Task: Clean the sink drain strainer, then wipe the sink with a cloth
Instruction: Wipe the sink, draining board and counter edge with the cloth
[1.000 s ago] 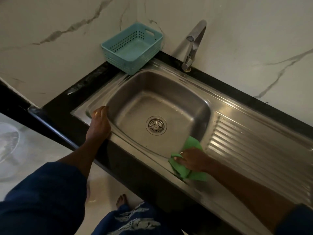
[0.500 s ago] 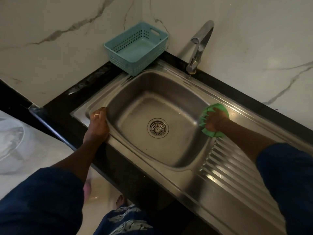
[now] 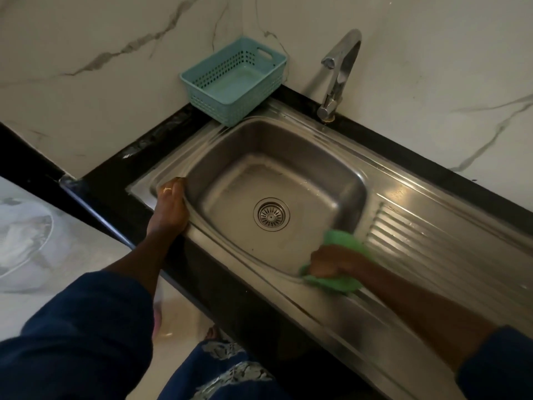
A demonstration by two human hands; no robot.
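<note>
A stainless steel sink (image 3: 291,145) is set in a black counter, and the round drain strainer (image 3: 271,214) sits in the middle of the basin floor. My right hand (image 3: 336,261) grips a crumpled green cloth (image 3: 343,241) and presses it on the rim at the basin's near right corner, beside the ribbed drainboard (image 3: 427,243). My left hand (image 3: 170,209) rests flat on the sink's left rim, fingers pointing away from me, holding nothing.
A teal plastic basket (image 3: 233,82) stands on the counter at the back left corner. A chrome tap (image 3: 339,70) rises behind the basin against the marble wall. The black counter edge (image 3: 95,215) runs along the left above the pale floor.
My right hand has swept the green cloth from the basin's far right rim back along the right side to the near right corner. The left hand has stayed on the left rim.
</note>
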